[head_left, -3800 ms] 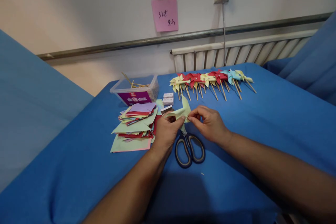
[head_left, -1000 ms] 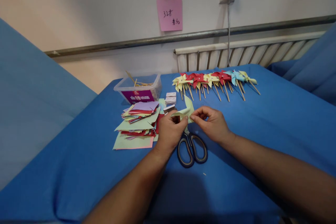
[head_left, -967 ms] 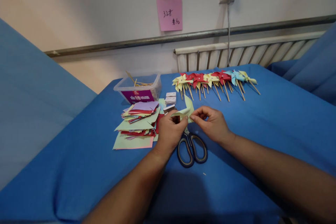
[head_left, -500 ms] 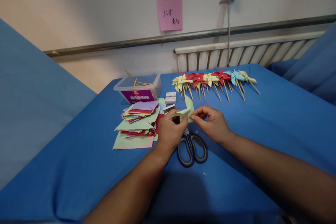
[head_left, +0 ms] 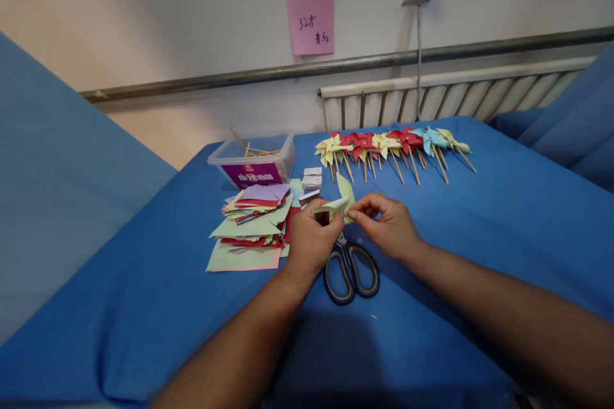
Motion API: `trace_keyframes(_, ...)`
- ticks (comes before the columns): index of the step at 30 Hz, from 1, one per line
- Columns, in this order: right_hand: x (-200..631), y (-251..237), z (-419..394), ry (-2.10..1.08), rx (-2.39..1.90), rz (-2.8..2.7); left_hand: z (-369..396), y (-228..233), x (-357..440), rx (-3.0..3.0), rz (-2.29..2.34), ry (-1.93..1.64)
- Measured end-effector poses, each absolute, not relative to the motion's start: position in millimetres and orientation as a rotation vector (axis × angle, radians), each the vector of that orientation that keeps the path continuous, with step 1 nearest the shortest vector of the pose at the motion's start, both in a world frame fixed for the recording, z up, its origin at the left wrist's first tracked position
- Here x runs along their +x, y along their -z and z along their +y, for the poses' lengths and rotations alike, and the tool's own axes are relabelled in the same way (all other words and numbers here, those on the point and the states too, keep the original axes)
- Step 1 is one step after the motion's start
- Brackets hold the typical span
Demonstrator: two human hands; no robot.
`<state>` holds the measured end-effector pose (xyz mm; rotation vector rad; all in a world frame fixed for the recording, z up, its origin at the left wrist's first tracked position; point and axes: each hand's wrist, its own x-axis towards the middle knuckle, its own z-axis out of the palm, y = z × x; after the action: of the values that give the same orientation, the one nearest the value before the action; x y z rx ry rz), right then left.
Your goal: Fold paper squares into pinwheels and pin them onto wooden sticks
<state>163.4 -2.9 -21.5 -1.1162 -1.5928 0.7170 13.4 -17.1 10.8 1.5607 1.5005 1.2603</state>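
Observation:
My left hand (head_left: pixel 309 239) and my right hand (head_left: pixel 387 225) both pinch a pale yellow-green folded paper piece (head_left: pixel 341 198) just above the blue cloth. One pointed flap of it stands up. Black-handled scissors (head_left: pixel 348 270) lie on the cloth right under my hands, blades hidden beneath them. A messy pile of coloured paper squares (head_left: pixel 252 223) sits just left of my left hand. A row of finished paper pinwheels on wooden sticks (head_left: pixel 391 147) lies farther back.
A clear plastic box with wooden sticks (head_left: pixel 253 161) stands behind the paper pile, with small white boxes (head_left: pixel 311 179) beside it. The blue-covered table (head_left: pixel 480 230) ends at a radiator (head_left: pixel 432 99) and wall with a pink note (head_left: pixel 311 23). Blue partitions flank both sides.
Both hands stay pinched on the folded paper with only tiny finger shifts. The view has drifted slightly since the oldest frame.

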Motion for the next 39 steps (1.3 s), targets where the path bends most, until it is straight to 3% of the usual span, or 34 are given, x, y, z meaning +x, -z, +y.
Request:
trace_keyframes(14,162,21,-2,-0.644,-1.009,-1.566,-15,-5,12,1.503,1.421,-1.302)
trace_keyframes(25,160,23,7,-1.247,-0.868,-1.314,-15,-7,12,1.439,1.392,-1.275)
trace_keyframes(39,161,27,3,-1.047,-0.978,-1.43,-17,-11,14,1.32,1.367,-1.287)
